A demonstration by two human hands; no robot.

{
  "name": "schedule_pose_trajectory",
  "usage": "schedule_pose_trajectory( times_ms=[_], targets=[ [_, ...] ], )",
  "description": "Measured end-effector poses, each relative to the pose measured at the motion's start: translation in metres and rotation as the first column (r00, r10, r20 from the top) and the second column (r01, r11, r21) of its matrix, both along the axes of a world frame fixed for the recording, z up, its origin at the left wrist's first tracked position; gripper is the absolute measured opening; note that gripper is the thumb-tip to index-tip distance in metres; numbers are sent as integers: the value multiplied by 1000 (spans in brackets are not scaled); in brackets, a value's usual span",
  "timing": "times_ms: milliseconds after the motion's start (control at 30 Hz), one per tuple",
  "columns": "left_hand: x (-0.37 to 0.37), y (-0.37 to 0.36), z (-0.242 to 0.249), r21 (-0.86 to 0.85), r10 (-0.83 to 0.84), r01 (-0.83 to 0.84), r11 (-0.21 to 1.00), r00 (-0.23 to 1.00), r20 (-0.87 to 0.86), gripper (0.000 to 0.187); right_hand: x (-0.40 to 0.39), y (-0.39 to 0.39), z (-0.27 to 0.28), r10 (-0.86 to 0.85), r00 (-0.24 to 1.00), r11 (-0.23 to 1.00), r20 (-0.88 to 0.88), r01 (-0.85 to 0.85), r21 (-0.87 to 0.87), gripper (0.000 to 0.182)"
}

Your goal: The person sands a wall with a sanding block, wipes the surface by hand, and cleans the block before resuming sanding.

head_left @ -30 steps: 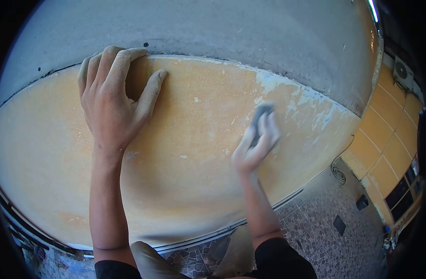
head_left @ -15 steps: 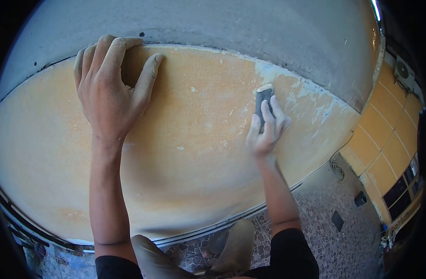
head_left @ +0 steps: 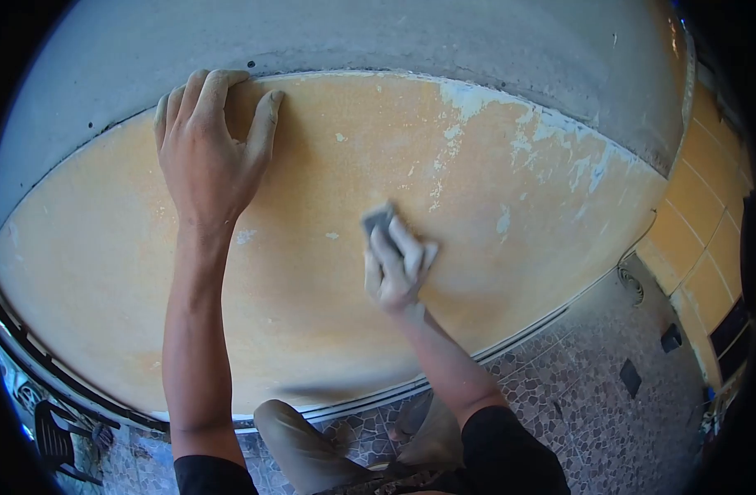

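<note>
A dusty grey sanding block (head_left: 380, 219) is in my right hand (head_left: 397, 266), pressed flat on the yellowish, worn-painted surface (head_left: 312, 181) near its middle. My fingers close around the block, whose lower part they hide; the hand is slightly blurred. My left hand (head_left: 209, 136), coated in dust, rests at the surface's upper left edge with fingers bent over that edge and the thumb spread away on the paint. Nothing shows in its grasp. Pale, chipped patches (head_left: 469, 99) run along the upper right of the surface.
A grey panel (head_left: 353, 33) borders the surface along its top. Below lie a stone-patterned floor (head_left: 576, 412) and my knees (head_left: 304, 437). A dark chair (head_left: 60, 437) stands at lower left. A coiled hose or cable (head_left: 631, 285) hangs by a yellow tiled wall (head_left: 696, 198) at right.
My right hand has moved the sanding block down and left, away from the chipped upper right area, toward the middle. My left hand stays at the upper edge while the view has shifted slightly.
</note>
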State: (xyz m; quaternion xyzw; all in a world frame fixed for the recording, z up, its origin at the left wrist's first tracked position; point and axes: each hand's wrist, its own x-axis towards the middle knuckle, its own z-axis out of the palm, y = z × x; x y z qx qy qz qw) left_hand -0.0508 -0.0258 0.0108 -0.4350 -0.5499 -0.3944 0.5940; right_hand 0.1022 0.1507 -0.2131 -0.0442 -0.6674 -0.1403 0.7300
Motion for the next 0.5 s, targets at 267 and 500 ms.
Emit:
schedule_pose_trajectory(
  times_ms=[267, 500],
  targets=[
    [2, 1, -1, -5, 3, -3, 1000, 999, 34, 28, -8, -3, 130, -132, 983, 988, -127, 120, -103, 35],
    [-2, 7, -3, 27, 47, -46, 999, 999, -15, 28, -2, 0, 51, -103, 992, 993, -68, 99, -61, 33]
  ],
)
